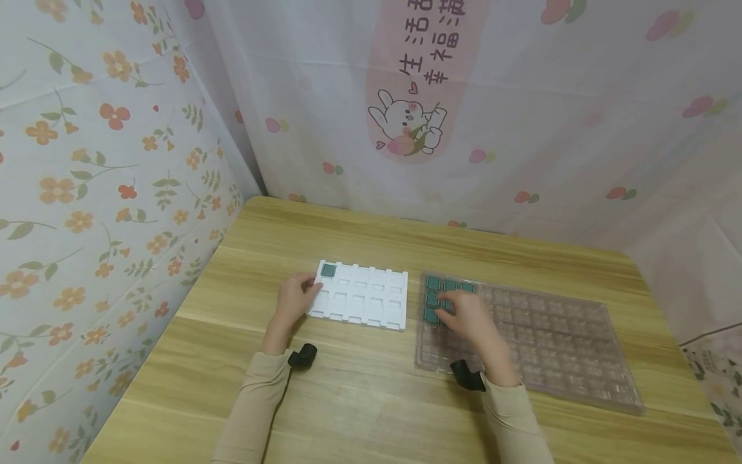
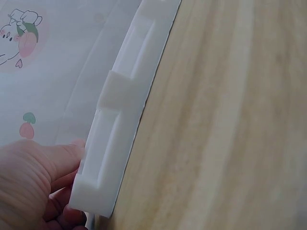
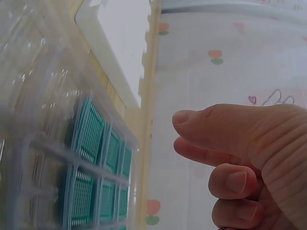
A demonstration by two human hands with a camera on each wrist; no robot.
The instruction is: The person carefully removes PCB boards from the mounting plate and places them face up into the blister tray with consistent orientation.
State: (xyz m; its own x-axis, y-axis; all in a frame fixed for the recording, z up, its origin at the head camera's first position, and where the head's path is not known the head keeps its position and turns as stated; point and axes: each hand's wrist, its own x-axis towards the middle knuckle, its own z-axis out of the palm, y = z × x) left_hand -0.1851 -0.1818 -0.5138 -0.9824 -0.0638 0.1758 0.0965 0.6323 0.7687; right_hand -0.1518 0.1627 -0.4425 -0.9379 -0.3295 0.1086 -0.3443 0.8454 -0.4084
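My left hand (image 1: 294, 298) grips the left end of a white compartment tray (image 1: 367, 324). In the left wrist view, the thumb lies at the edge of the white tray (image 2: 123, 115) with fingers curled beside and below it. One green square chip-like piece (image 1: 328, 270) sits in its far-left pocket. My right hand (image 1: 471, 314) hovers over a clear plastic tray (image 1: 556, 335), near several more green pieces (image 1: 433, 283) in its left corner. In the right wrist view, nothing shows between the thumb and index finger; the green pieces (image 3: 90, 132) sit in their cells apart from them.
Both trays lie on a wood-grain table (image 1: 359, 393), the white one left of the clear one with a narrow gap between. A printed curtain (image 1: 324, 109) hangs behind the table and a flowered cloth (image 1: 104, 193) on the left. Black wrist mounts (image 1: 303, 356) sit at both cuffs.
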